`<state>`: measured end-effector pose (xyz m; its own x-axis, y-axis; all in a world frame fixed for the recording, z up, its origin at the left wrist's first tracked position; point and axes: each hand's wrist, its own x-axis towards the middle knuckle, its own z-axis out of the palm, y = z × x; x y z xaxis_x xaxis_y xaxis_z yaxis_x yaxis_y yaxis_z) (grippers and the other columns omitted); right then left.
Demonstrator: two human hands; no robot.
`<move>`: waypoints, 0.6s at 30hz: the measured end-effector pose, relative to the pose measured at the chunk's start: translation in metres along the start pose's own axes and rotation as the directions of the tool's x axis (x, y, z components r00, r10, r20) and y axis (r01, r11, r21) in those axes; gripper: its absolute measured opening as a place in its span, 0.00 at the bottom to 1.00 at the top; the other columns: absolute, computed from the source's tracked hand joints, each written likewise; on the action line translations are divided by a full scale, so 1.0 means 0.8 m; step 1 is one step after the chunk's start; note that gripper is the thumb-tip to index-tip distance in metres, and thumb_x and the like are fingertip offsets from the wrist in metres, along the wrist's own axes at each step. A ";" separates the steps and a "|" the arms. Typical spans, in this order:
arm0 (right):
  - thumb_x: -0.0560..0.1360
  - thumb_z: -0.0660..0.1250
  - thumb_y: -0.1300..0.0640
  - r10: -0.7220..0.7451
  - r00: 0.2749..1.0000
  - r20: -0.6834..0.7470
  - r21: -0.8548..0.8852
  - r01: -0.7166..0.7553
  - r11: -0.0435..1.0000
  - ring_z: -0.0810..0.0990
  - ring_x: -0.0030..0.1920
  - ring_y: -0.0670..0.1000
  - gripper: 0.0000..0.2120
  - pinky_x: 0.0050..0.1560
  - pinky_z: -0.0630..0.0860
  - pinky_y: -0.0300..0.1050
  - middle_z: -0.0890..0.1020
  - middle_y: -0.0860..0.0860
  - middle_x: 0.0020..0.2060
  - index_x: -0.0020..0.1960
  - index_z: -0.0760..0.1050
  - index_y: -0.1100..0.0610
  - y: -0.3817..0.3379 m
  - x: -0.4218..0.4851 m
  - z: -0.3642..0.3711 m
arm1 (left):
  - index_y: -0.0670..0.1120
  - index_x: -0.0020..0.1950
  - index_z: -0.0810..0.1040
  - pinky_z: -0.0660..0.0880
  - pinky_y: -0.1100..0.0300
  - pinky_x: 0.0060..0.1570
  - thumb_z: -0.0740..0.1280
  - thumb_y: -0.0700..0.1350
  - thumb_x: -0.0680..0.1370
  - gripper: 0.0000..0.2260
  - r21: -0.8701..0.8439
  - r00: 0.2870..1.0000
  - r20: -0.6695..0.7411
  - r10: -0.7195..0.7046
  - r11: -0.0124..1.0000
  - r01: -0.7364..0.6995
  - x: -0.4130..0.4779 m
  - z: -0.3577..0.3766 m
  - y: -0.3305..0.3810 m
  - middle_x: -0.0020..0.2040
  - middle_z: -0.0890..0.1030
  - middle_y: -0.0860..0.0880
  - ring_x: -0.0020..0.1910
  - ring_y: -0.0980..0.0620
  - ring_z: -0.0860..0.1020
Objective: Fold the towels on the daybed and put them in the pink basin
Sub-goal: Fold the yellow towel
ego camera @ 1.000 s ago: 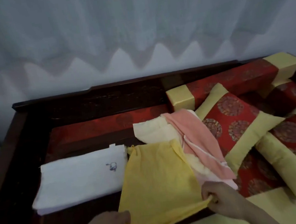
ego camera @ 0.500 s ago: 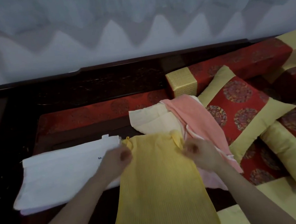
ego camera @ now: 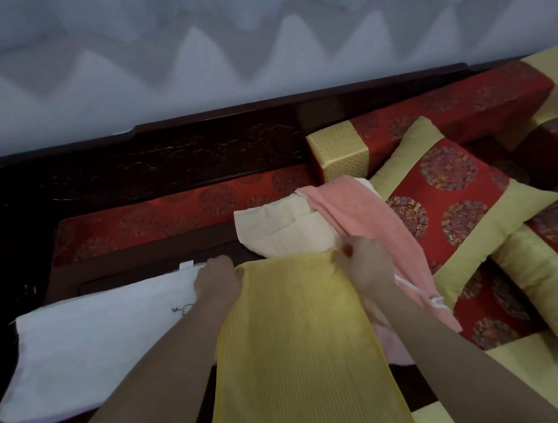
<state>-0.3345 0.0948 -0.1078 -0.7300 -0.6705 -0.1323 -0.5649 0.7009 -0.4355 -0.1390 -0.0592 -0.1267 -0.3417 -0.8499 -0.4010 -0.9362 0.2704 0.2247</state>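
Observation:
A yellow ribbed towel (ego camera: 295,350) lies folded in half lengthwise toward me on the daybed (ego camera: 149,169). My left hand (ego camera: 217,276) pinches its far left corner and my right hand (ego camera: 362,263) pinches its far right corner. To the left lies a white towel (ego camera: 95,344) with a small blue mark, folded flat. Behind the yellow one sits a cream towel (ego camera: 283,228) with a pink towel (ego camera: 376,232) draped over it. No pink basin is in view.
Red and gold cushions (ego camera: 459,206) and a bolster (ego camera: 417,134) crowd the right side. The daybed's dark wooden back rail (ego camera: 192,124) runs behind the towels, with a white curtain (ego camera: 252,35) above. A yellow seat pad (ego camera: 530,388) lies at the near right.
My hands lifted the yellow towel's near edge and carried it away from me to the far edge, folding it in half. The camera tipped downward.

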 end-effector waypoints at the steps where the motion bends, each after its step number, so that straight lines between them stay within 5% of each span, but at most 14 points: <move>1: 0.71 0.64 0.57 0.069 0.998 0.011 0.195 -0.070 0.978 0.77 0.31 0.55 0.07 0.29 0.70 0.43 0.80 0.54 0.30 0.36 0.77 0.57 0.002 0.003 -0.004 | 0.43 0.44 0.72 0.72 0.56 0.40 0.61 0.47 0.78 0.08 0.010 1.000 0.001 0.001 1.000 -0.001 0.000 -0.001 0.001 0.50 0.79 0.42 0.50 0.42 0.78; 4: 0.75 0.62 0.59 0.268 0.951 0.156 0.580 -0.308 0.754 0.69 0.26 0.51 0.13 0.20 0.65 0.37 0.72 0.50 0.25 0.31 0.74 0.54 0.010 0.013 -0.014 | 0.42 0.37 0.68 0.71 0.56 0.39 0.61 0.39 0.76 0.08 -0.028 0.999 0.044 -0.013 0.999 0.015 0.001 -0.004 0.004 0.48 0.79 0.41 0.46 0.44 0.77; 7: 0.74 0.65 0.57 0.323 0.901 0.288 0.746 -0.423 0.514 0.75 0.36 0.54 0.10 0.38 0.78 0.50 0.76 0.56 0.34 0.34 0.77 0.54 0.018 0.019 -0.023 | 0.42 0.33 0.70 0.66 0.59 0.32 0.69 0.44 0.75 0.13 -0.312 0.980 0.177 -0.088 0.940 0.141 0.008 -0.026 -0.001 0.33 0.74 0.45 0.33 0.49 0.71; 8: 0.74 0.65 0.59 0.331 0.883 0.334 0.801 -0.451 0.394 0.76 0.40 0.56 0.08 0.44 0.79 0.55 0.77 0.57 0.38 0.37 0.78 0.55 0.017 0.018 -0.028 | 0.42 0.35 0.74 0.65 0.60 0.30 0.71 0.45 0.74 0.11 -0.479 0.959 0.260 -0.116 0.847 0.232 0.009 -0.037 -0.008 0.31 0.73 0.45 0.31 0.50 0.70; 10: 0.76 0.63 0.62 0.320 0.872 0.371 0.857 -0.454 0.242 0.76 0.38 0.54 0.04 0.41 0.76 0.52 0.79 0.55 0.41 0.44 0.76 0.58 0.022 0.018 -0.042 | 0.42 0.45 0.79 0.67 0.60 0.30 0.70 0.43 0.75 0.04 -0.754 0.890 0.448 -0.090 0.497 0.429 0.006 -0.059 -0.028 0.34 0.75 0.46 0.31 0.52 0.71; 13: 0.77 0.63 0.61 0.296 0.879 0.374 0.868 -0.444 0.222 0.79 0.45 0.53 0.05 0.52 0.77 0.52 0.81 0.51 0.42 0.42 0.75 0.56 0.037 0.023 -0.054 | 0.47 0.44 0.75 0.74 0.59 0.43 0.64 0.42 0.79 0.04 -0.883 0.887 0.461 0.036 0.116 0.454 -0.001 -0.071 -0.064 0.37 0.77 0.49 0.34 0.56 0.77; 16: 0.76 0.65 0.61 0.259 0.888 0.379 0.875 -0.436 0.213 0.79 0.48 0.54 0.08 0.59 0.76 0.54 0.82 0.52 0.39 0.39 0.75 0.55 0.041 0.025 -0.056 | 0.46 0.45 0.75 0.72 0.52 0.64 0.63 0.40 0.79 0.04 -0.930 0.930 0.365 0.050 -0.015 0.366 -0.005 -0.066 -0.085 0.43 0.80 0.48 0.45 0.54 0.79; 18: 0.76 0.66 0.62 0.220 0.902 0.372 0.888 -0.415 0.199 0.79 0.48 0.54 0.07 0.58 0.76 0.54 0.81 0.53 0.39 0.39 0.75 0.55 0.039 0.024 -0.057 | 0.46 0.48 0.76 0.70 0.50 0.67 0.64 0.38 0.78 0.04 -0.952 0.954 0.301 0.016 -0.058 0.301 -0.009 -0.063 -0.088 0.46 0.81 0.48 0.47 0.53 0.80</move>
<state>-0.3835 0.1151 -0.0831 -0.6391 -0.5412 -0.5464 0.5322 0.2017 -0.8222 -0.0661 -0.0949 -0.0946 -0.3653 -0.6704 -0.6459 0.0298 -0.7019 0.7116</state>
